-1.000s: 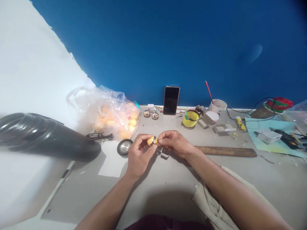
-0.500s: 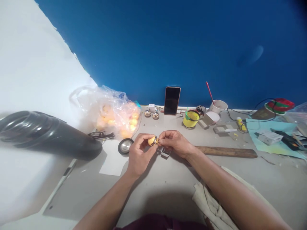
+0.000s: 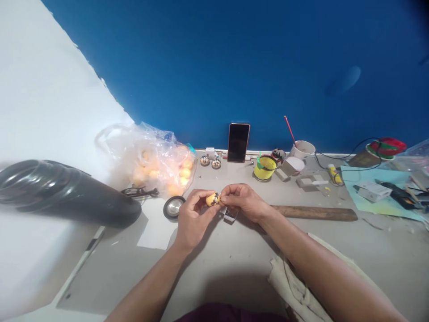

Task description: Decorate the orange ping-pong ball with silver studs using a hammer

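My left hand [image 3: 192, 221] grips a small yellow ball [image 3: 212, 199] between thumb and fingers. Dark and shiny pieces cover the ball's right side. Against that side, the thumb and fingertips of my right hand [image 3: 244, 202] are pinched together; whatever they hold is too small to make out. Just below the fingers lies a small open box [image 3: 229, 215], partly hidden by my right hand. A round metal dish with a black rim [image 3: 174, 207] sits left of my left hand. Two balls with shiny pieces on them [image 3: 210, 162] rest farther back.
A phone [image 3: 238, 142] leans on the blue wall. Behind my right hand are a yellow cup [image 3: 264, 168] and a white cup [image 3: 304, 149]. A wooden stick [image 3: 315, 213] lies to the right. At left are a bag of orange balls [image 3: 161, 163] and a dark cylinder [image 3: 73, 192].
The view has shifted slightly, so the background sits a little farther left. Both hands stay at the yellow ball with almost the same grip.
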`<state>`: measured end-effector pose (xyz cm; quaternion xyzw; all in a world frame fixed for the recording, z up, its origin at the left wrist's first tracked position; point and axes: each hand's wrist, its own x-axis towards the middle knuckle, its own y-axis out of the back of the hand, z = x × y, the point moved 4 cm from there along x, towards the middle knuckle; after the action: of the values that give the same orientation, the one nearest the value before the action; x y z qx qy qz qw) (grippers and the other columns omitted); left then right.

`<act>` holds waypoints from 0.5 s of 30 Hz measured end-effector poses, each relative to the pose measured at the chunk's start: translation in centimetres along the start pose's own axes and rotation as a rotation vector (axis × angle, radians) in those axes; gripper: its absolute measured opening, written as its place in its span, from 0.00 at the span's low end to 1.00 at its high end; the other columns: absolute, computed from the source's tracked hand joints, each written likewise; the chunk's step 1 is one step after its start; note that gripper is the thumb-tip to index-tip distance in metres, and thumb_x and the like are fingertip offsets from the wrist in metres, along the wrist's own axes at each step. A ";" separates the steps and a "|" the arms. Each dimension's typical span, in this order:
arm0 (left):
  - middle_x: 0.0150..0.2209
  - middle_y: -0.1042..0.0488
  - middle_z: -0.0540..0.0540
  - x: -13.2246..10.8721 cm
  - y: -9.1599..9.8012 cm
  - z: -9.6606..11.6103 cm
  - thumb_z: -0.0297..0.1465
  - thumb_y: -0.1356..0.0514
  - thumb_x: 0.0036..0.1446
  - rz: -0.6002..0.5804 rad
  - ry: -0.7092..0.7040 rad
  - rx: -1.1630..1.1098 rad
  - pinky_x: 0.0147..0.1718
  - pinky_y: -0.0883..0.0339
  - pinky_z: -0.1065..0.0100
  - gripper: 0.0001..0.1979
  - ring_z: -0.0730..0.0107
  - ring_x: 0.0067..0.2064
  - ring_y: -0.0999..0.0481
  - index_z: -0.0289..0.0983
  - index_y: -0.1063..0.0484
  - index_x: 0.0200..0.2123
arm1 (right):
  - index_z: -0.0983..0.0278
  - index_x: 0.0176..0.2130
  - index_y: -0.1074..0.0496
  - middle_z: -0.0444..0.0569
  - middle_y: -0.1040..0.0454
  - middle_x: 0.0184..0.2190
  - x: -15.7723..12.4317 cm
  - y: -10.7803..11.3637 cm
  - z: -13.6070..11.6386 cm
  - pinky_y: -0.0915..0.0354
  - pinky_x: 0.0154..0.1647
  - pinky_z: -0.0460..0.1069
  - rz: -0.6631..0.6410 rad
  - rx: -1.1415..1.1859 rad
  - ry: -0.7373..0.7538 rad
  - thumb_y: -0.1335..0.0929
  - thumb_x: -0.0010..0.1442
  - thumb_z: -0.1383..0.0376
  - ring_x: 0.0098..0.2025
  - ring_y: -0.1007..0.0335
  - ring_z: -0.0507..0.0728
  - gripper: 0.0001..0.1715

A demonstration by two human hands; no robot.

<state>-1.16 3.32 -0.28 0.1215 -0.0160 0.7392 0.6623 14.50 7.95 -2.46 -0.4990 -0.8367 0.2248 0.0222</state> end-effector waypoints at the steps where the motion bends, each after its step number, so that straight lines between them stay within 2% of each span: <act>1: 0.39 0.25 0.47 0.0 0.0 -0.1 0.30 0.30 0.51 0.002 0.001 -0.001 0.40 0.26 0.67 0.12 0.68 0.39 0.22 0.38 0.24 0.40 | 0.67 0.28 0.23 0.44 0.27 0.22 0.0 0.0 0.0 0.46 0.21 0.43 -0.002 -0.005 -0.002 0.20 0.44 0.58 0.20 0.41 0.46 0.17; 15: 0.40 0.24 0.46 -0.4 -0.1 0.7 0.31 0.30 0.52 0.040 -0.062 0.066 0.42 0.24 0.65 0.11 0.66 0.41 0.22 0.39 0.22 0.40 | 0.68 0.28 0.22 0.45 0.25 0.21 0.0 0.2 -0.4 0.45 0.20 0.43 -0.006 -0.047 -0.013 0.21 0.43 0.60 0.19 0.40 0.47 0.15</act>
<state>-0.94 2.80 0.27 0.1662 -0.0145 0.7482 0.6422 14.75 8.17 -2.15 -0.4953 -0.8434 0.2082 0.0058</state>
